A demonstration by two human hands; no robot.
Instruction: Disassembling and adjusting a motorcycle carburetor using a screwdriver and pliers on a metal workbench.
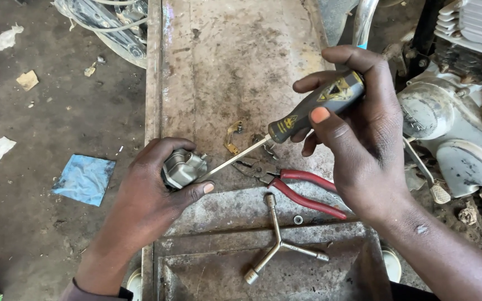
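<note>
Under left hand, half-hidden metal part

Motorcycle repair workshop. We note a stained, rusty metal workbench, red-handled pliers and a three-way socket wrench lying on it, a motorcycle engine just beside it, and an oily dirt floor strewn with scraps.

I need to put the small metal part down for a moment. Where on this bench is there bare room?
The far half of the metal bench is bare, beyond the brass clip and screwdriver. Another bare strip lies left of the three-way wrench. It is crowded mid-bench: left hand gripping the metal part, right hand, red-handled pliers and a washer.
</note>
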